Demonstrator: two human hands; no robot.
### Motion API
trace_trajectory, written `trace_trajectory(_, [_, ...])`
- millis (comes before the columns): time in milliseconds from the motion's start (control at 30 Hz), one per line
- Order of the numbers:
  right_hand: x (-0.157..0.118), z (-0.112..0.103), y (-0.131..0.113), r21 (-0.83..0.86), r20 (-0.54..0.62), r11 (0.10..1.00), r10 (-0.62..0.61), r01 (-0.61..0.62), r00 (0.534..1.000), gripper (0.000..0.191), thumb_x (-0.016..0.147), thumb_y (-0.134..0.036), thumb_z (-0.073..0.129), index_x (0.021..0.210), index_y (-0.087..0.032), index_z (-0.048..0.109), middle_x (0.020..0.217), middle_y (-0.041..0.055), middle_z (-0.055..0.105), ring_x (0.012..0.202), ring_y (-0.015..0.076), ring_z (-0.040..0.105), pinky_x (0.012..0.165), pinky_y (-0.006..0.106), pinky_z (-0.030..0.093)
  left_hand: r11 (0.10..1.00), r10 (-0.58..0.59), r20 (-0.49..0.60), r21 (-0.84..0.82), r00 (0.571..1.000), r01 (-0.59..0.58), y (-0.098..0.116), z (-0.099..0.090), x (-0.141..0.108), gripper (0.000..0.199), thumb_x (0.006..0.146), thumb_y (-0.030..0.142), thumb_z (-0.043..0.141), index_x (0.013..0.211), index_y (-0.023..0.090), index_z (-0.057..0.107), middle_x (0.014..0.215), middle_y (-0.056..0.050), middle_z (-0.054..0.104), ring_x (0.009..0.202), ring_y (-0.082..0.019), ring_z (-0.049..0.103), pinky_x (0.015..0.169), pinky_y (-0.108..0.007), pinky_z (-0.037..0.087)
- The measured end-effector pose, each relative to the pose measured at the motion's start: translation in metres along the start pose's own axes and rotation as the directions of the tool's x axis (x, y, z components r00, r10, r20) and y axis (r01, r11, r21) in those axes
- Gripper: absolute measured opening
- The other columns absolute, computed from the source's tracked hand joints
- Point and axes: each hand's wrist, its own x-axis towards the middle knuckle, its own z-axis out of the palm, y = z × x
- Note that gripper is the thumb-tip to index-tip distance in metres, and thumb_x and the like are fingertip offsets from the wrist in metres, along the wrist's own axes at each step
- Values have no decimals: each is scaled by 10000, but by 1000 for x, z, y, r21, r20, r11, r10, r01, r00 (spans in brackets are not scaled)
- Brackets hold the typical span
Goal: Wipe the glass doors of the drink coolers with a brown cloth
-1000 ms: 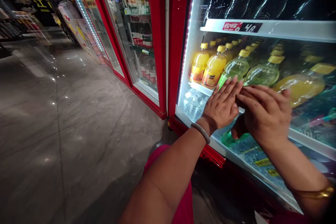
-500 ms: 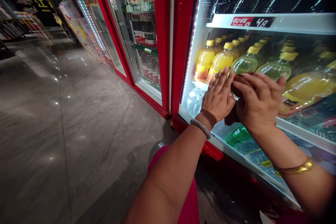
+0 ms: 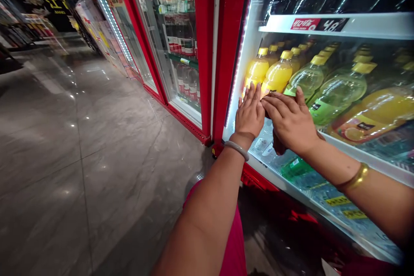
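My left hand (image 3: 249, 115), with a grey bangle at its wrist, is flat with fingers outstretched at the glass front of a lit drinks fridge (image 3: 230, 51). Just right of it, my right hand (image 3: 289, 123) lies with fingers extended, their tips meeting or nearly meeting the left fingers. A gold bracelet (image 3: 357, 177) circles that wrist. Below the right hand shows a dark shape like its reflection in the glass. Behind the hands stand yellow drink bottles (image 3: 257, 71), pale green bottles (image 3: 343, 92) and a larger-looking orange drink bottle (image 3: 371, 123). Neither hand visibly holds anything.
A price strip (image 3: 318, 24) runs along the shelf above dark bottles' bases. Lower down lie a green bottle (image 3: 296, 166) and clear bottles. Another red-framed fridge (image 3: 207, 51) adjoins on the left, beside a shiny grey tiled floor (image 3: 48, 159).
Both hands have shifted left across the fridge front, the right one further, closing up to the left. More of the green and orange bottles shows. The view has turned slightly.
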Motion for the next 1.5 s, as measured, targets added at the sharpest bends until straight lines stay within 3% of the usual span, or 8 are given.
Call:
trace_trajectory(233, [21,4,-2,113,93,986,116,-126,989,421,1090,-309,393,1462,-208,563,1504,74,598,1480,279,445,1300,611,176,991,-82,7,-109,997,82,-10,-6,1,592,1085,271,189,1675,307,234,1774,14,226,1654,-164,127,1369,-495,72])
trace_trajectory(333, [27,12,-5,154,136,986,47,-68,990,411,1048,-286,439,1402,-174,616,1427,108,652,1421,290,512,1315,567,229,979,-153,74,-121,985,161,-2,-18,0,609,1070,249,197,1677,278,233,1774,18,226,1652,-128,113,1367,-405,27])
trace_trajectory(467, [36,16,-6,170,90,984,43,-58,995,464,1013,-412,514,1402,-182,617,1431,113,637,1412,334,504,1329,598,186,968,-192,85,-148,978,203,7,-28,2,628,1054,222,183,1681,197,221,1782,-18,196,1651,-105,97,1359,-341,12])
trace_trajectory(700, [29,27,-16,142,62,990,-3,-5,998,447,1032,-270,457,1449,-146,561,1408,126,658,1365,292,540,1330,576,198,930,-336,6,-154,942,333,10,-25,5,612,1065,235,188,1674,237,250,1764,-9,256,1647,-120,140,1366,-374,83])
trace_trajectory(900, [39,35,-13,111,11,993,48,-49,999,493,1034,-283,438,1501,-138,504,1521,138,568,1471,321,444,1338,626,118,944,-323,-23,-74,946,321,8,-23,5,610,1087,278,181,1697,257,170,1778,6,204,1642,-100,92,1356,-332,32])
trace_trajectory(1100, [51,32,-11,84,64,988,-139,133,988,502,979,-314,551,1441,-119,557,1467,142,617,1430,317,491,1357,598,97,909,-416,-17,-25,909,415,6,-23,0,644,1056,209,168,1699,247,164,1773,-2,201,1636,-105,68,1356,-358,51])
trace_trajectory(1233, [66,31,-4,31,42,996,-87,86,995,581,971,-358,563,1507,-141,508,1554,153,534,1485,351,426,1337,645,127,908,-418,-26,-5,908,418,11,-29,2,647,1050,224,190,1693,159,168,1781,-36,127,1643,-108,29,1352,-351,18])
trace_trajectory(1500, [25,47,-21,28,99,942,-335,334,937,502,947,-246,595,1420,-77,602,1463,154,629,1434,322,492,1261,519,348,890,-455,-64,5,888,456,12,-43,-1,640,1056,255,193,1695,232,175,1776,-16,156,1644,-113,60,1357,-386,54])
